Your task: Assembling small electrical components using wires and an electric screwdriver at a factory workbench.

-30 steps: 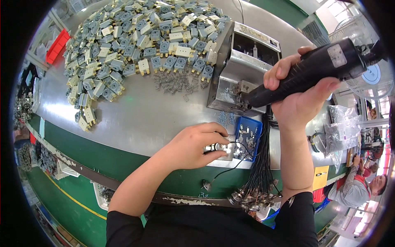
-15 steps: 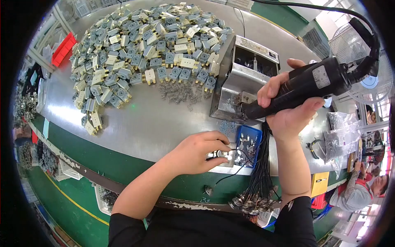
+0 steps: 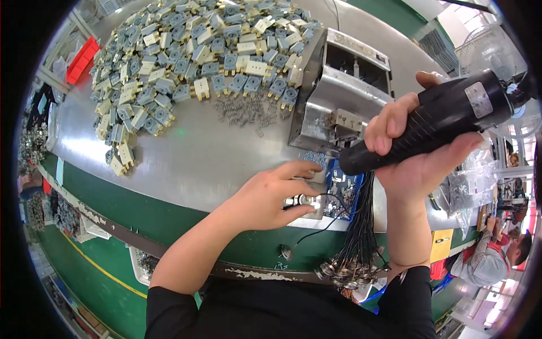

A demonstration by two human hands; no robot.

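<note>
At the near edge of the steel surface (image 3: 186, 164), the left hand (image 3: 271, 198) pinches a small round metal part (image 3: 305, 200), likely light, rigid and slippery, best held by its rim. The right hand (image 3: 415, 152) is wrapped tightly around a black electric screwdriver (image 3: 435, 121), raised and tilted, tip toward the part.

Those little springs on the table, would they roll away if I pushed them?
Probably yes. The small metal springs are round coils lying loose on a smooth, shiny metal table, so a push would likely send them rolling or sliding. They look tiny and thin, so likely very light. Lying in a heap, they might also hook together and come up in a clump.
</note>
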